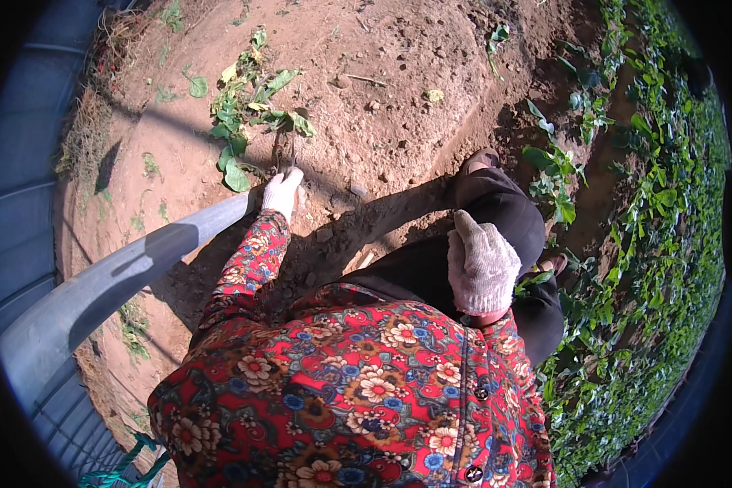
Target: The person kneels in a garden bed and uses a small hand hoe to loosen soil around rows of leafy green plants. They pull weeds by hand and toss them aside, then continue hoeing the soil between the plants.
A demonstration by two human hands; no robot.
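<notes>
My left hand (282, 192), in a pale knit glove, reaches down to the soil beside the lower end of a grey metal pipe (177, 235). Thin dark stems or shadows run from its fingertips toward a wilted leaf (302, 124); whether the fingers grip anything is unclear. Just beyond lies a loose heap of green and yellowing leaves (235, 131). Over my bent, dark-trousered leg, my right hand (483, 265) is curled in a soiled knit glove, with one finger extended. A green leaf (535, 279) shows beside it, but the palm is hidden.
Dense leafy green plants (653, 213) grow along the right. Bare brown soil (390, 110) with pebbles spreads ahead. The pipe slants past my left arm. Ribbed sheeting (21, 165) stands at the left, with dry plant stalks (85, 131) along its foot. A green rope (122, 466) is at lower left.
</notes>
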